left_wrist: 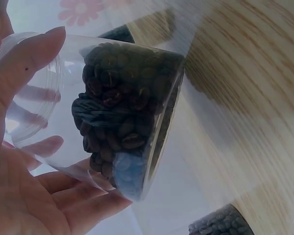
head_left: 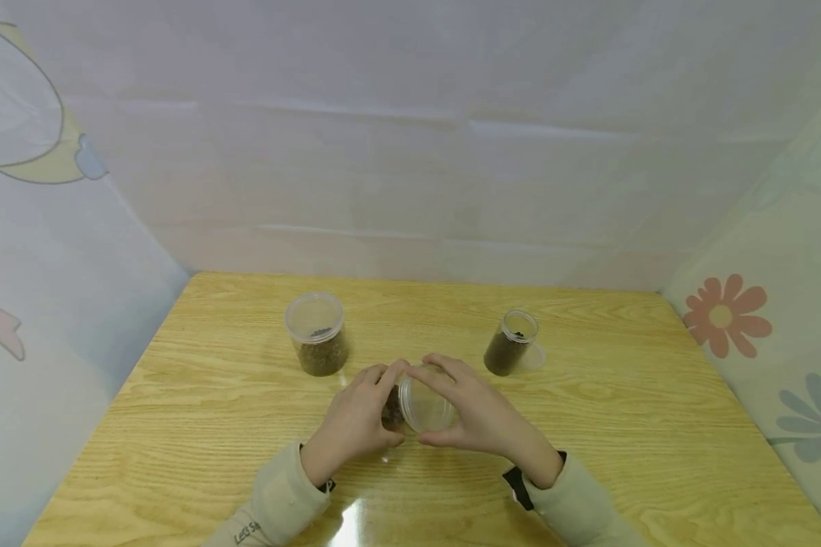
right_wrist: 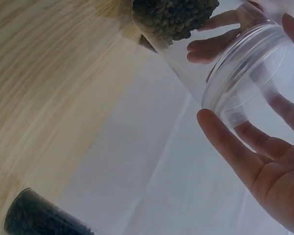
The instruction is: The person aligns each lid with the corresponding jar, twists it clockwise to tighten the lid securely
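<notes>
My left hand (head_left: 356,414) gripped the jar (head_left: 392,412) round its side, thumb and fingers curved — dark beans (left_wrist: 115,98) lay at its base end. My right hand (head_left: 479,410) held the clear rim (right_wrist: 235,61), fingers spread about it. The jar leaned rightward, nearer me than the wide jar (head_left: 321,346) and slim jar (head_left: 506,351) on the table (head_left: 212,380).

White glare (head_left: 347,524) streaks the near tabletop (head_left: 178,441), while both wrist views look hazy.
</notes>
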A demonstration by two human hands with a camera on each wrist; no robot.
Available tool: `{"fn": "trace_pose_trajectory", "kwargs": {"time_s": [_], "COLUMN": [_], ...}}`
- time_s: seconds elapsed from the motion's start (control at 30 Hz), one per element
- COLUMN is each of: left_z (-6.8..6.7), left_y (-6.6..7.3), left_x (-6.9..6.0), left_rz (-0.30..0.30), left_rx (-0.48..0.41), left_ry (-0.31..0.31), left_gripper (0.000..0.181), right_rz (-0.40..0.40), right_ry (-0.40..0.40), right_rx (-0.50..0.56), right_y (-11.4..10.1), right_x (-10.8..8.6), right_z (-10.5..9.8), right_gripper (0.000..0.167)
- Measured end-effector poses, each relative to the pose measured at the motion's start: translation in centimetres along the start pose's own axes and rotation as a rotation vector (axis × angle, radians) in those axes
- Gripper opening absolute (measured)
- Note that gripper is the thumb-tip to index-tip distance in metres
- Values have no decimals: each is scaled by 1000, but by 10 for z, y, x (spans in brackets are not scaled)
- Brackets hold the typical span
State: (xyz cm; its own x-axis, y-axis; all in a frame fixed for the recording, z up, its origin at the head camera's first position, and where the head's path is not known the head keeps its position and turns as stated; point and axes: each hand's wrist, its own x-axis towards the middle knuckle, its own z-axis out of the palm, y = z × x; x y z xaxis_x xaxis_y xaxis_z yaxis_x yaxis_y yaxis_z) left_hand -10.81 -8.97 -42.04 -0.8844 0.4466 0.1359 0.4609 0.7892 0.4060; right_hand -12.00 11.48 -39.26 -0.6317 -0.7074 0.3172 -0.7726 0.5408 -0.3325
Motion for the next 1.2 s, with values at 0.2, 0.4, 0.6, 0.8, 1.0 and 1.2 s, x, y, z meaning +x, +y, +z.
{"fn": "trace_pose_trajectory", "kwargs": {"time_s": [0.2,0.4,0.6,0.8,1.0,1.2], "left_z": [3,5,5,3,2,1], "left_y": [1,2,3,2,0,-3], "left_x": [-1,0,0,2,5,9], "left_rz": [-4,-7,-19,-12,6,-8], "left_rx": [8,-3,-11,-16,-47,-146], "left_ry": [10,31,49,40,24,36], "left_gripper": [98,98,96,96,98,99], "right_rz": [36,49,42,28,70,156], "right_ry": [29,72,99,106,95,77], "right_rx": [-3,-4,14,-3,-9,29], "right_y": [-2,-1,0,0,-4,-7], "right_x": [0,0,1,1,0,-4], "right_z": [1,3,5,4,1,-5], "right_gripper": [84,80,77,78,82,93]}}
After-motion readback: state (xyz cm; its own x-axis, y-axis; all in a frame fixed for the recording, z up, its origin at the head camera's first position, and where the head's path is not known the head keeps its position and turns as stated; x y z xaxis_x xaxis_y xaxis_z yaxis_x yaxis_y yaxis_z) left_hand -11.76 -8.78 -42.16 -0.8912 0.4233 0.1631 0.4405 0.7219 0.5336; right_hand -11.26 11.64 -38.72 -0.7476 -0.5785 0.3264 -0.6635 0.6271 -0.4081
